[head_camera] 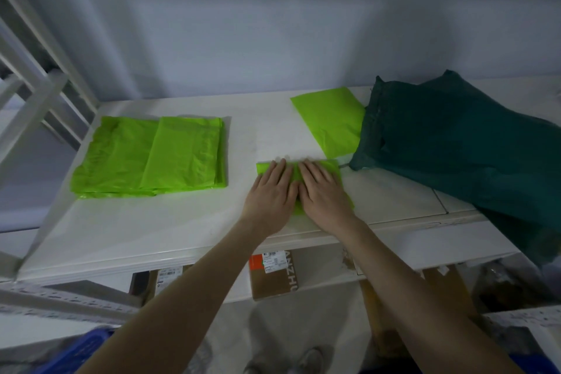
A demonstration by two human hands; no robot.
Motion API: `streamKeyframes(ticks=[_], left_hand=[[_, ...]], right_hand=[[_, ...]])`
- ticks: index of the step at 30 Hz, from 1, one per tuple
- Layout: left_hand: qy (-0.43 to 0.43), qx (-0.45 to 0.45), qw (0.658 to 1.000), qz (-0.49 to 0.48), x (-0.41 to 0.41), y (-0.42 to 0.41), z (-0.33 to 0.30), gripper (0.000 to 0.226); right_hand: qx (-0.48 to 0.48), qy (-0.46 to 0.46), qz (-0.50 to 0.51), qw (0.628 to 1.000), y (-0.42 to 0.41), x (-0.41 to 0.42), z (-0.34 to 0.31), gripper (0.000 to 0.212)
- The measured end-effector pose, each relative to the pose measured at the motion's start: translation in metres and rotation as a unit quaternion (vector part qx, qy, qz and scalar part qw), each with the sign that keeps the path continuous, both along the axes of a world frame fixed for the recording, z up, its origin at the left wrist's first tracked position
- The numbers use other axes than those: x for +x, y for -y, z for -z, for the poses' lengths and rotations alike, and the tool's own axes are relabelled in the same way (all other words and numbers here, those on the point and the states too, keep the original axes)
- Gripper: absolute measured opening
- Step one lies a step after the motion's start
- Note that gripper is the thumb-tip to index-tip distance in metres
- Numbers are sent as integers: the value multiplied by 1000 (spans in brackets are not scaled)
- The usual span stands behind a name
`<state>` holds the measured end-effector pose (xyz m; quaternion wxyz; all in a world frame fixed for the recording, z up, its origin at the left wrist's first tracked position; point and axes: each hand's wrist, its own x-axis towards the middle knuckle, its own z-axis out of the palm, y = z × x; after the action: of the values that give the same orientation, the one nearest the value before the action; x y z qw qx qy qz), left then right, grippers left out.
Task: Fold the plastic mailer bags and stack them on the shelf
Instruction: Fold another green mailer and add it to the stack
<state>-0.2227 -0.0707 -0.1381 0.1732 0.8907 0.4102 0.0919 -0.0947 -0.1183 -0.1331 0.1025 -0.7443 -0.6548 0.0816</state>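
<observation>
Head view, looking down on a white shelf [170,231]. Both hands lie flat, fingers straight and side by side, pressing a small folded lime-green bag [332,167] against the shelf near the middle of its front edge: left hand [271,191] on the bag's left half, right hand [323,194] on its right half, the two hands touching along their inner sides. Neither hand grasps anything. A stack [151,156] of folded lime-green bags lies towards the shelf's left end, well apart from the hands. A flat lime-green bag [332,118] lies near the back edge, its right side tucked under a dark green sack [455,136] that covers the shelf's right end and hangs over the front edge. Cardboard boxes [273,278] sit below the shelf.
</observation>
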Motion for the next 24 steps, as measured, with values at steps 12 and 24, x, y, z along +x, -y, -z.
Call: streamKeyframes(ticks=[12,24], left_hand=[[37,-96,995,0,4,-54,-10,57],[160,-30,986,-17,-48,-28,-25,56]], right_hand=[[4,-101,31,994,-56,10,0,49],[189,-107,-3,976,-21,-16,-22,44]])
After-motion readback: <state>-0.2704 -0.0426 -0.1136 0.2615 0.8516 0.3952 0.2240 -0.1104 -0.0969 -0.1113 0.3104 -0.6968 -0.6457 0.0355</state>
